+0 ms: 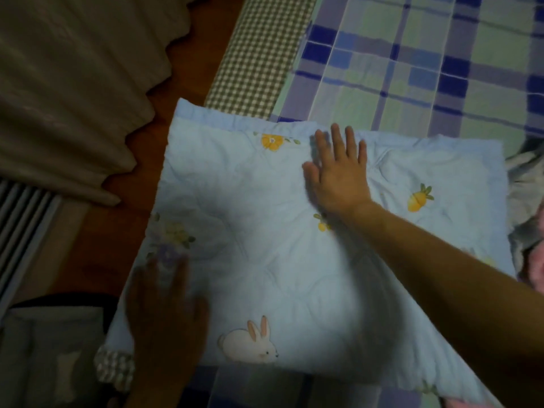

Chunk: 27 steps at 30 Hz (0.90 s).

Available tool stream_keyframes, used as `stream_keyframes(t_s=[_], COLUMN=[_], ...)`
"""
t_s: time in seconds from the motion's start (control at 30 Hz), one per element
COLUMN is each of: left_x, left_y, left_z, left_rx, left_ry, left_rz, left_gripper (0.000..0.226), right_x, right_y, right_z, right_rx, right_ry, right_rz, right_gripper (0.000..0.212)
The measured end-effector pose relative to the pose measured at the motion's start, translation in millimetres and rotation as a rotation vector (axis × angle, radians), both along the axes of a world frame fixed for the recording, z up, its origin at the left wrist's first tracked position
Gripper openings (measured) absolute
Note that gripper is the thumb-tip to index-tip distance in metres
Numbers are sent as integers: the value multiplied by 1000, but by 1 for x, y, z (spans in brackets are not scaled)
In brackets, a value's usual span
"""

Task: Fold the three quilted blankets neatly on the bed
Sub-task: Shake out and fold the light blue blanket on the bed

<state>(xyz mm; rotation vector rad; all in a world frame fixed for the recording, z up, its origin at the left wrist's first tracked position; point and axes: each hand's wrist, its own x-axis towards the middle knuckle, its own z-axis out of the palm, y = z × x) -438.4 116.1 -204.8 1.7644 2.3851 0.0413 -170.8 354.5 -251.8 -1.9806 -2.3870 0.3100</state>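
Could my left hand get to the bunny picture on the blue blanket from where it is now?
Probably yes. The left hand lies flat on the blue blanket, beside the bunny print, with only bare quilt between them. The right hand presses farther up, out of the way.

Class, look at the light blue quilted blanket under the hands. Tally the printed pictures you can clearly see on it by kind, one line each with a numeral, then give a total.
On the light blue quilted blanket, clearly visible prints:
White rabbit: 1
Orange carrot: 1
Orange flower: 1
Flower cluster, blurred: 1
Small yellow print, partly hidden by the right hand: 1
Total: 5
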Motion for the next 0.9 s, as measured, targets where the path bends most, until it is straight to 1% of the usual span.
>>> stream_keyframes(t_s=[0.07, 0.13, 0.17, 0.23, 0.27, 0.33, 0.4, 0.43, 0.5, 0.53, 0.57, 0.6, 0.63, 0.67, 0.7, 0.73, 0.77, 0.8, 0.87, 0.9], left_x=[20, 42, 51, 64, 62, 38, 2, -12, -19, -17, -14, -12, -14, -18, -27, -39, -50, -60, -66, -66], left_y=[20, 63, 91, 153, 184, 231, 248, 249, 252, 255, 259, 263, 265, 264, 259, 247, 230, 209, 164, 143], left_z=[-3, -15, -25, -55, -72, -105, -136, -145, -145, -139, -131, -119, -106, -93, -84, -79, -75, -71, -57, -49], left_rx=[-22, -39, -15, 46, 81, 112, 77, 50, -27, -67, -100, -133, -147, -139, -123, -128, -143, -180, -202, -185], left_ry=[5, 5, 28, 105, 152, 192, 138, 104, 58, 38, 26, 16, 19, 31, 56, 71, 39, -81, -433, -541], left_rz=[-173, -332, -434, -586, -574, -397, -232, -203, -190, -186, -179, -156, -128, -100, -62, -12, 49, 126, 321, 382], left_gripper=[66, 67, 67, 65, 64, 66, 72, 76, 80, 81, 81, 80, 78, 77, 76, 76, 76, 76, 76, 74], right_x=[-14, -19, -19, -16, -10, 17, 65, 89, 117, 117, 107, 89, 66, 41, 17, -5, -22, -31, -37, -37], right_y=[-36, -64, -63, -32, -11, 30, 53, 59, 64, 64, 63, 61, 57, 52, 46, 40, 33, 24, -15, -47], right_z=[15, 12, 4, -17, -30, -55, -72, -77, -76, -71, -60, -47, -33, -17, -7, 1, 2, 0, -4, -6], right_rx=[17, -50, -73, -37, -3, -15, -49, -49, -32, -13, 15, 45, 49, 14, -63, -155, -244, -312, -346, -363], right_ry=[77, 58, 37, -28, -55, -130, -168, -156, -118, -49, 85, 303, 573, 826, 1009, 1133, 1222, 1270, 1296, 1294], right_rz=[5, 23, 24, 9, -23, -89, -148, -169, -161, -160, -173, -198, -230, -273, -336, -401, -484, -569, -651, -655], right_gripper=[67, 66, 67, 69, 69, 71, 72, 72, 75, 74, 71, 65, 58, 53, 51, 51, 51, 52, 53, 53])
